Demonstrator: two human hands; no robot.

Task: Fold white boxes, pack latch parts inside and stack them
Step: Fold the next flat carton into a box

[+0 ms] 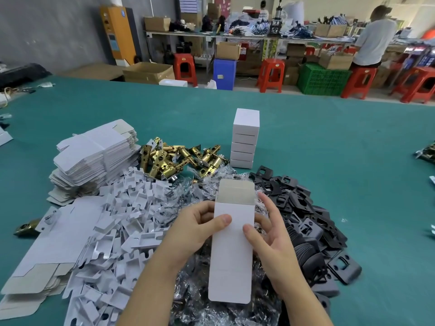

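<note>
A flat white box blank [231,252] stands upright between my hands, its top flap open and showing grey card inside. My left hand [195,228] grips its left edge, thumb on the front face. My right hand [270,231] holds the right edge, thumb on the front and fingers behind. A stack of several folded white boxes [245,140] stands further back. Brass latch parts [179,161] lie in a heap left of that stack. Black strike plates [303,212] are piled on the right.
Stacks of flat box blanks [94,154] lie at the left on the green table [329,142]. White card inserts [122,222] and clear plastic bags [188,196] cover the near middle. Red stools and a person at a bench stand beyond the table.
</note>
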